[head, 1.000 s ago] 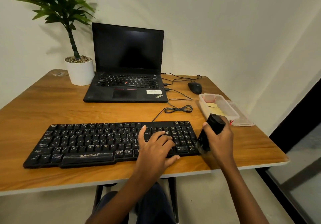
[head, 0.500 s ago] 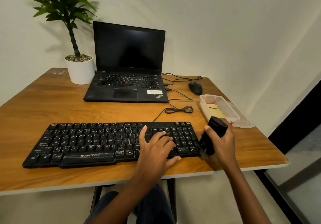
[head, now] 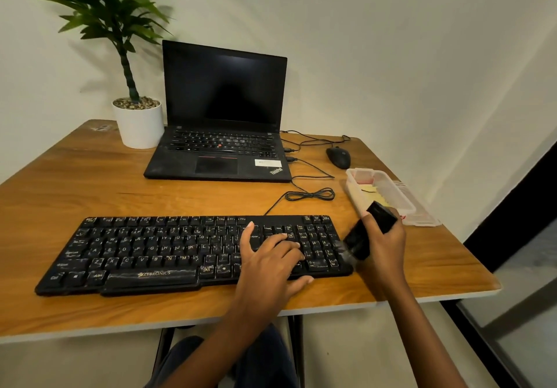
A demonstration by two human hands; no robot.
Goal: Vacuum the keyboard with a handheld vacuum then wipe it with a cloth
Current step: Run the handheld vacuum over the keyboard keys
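Observation:
A black full-size keyboard (head: 150,249) lies along the front of the wooden table (head: 90,182). My left hand (head: 271,264) rests flat on its right half, fingers spread over the keys. My right hand (head: 382,249) grips a small black handheld vacuum (head: 370,231), tilted with its nozzle down at the keyboard's right edge by the number pad. A yellow cloth (head: 376,197) lies in a clear plastic box (head: 391,194) just behind the vacuum.
An open black laptop (head: 223,134) stands at the back centre, a potted plant (head: 135,116) to its left, a black mouse (head: 339,157) and looped cable (head: 310,194) to its right. The table's right edge is close to my right hand.
The vacuum's nozzle has stayed at the keyboard's right edge, shifting only slightly. My left hand has stayed on the keys.

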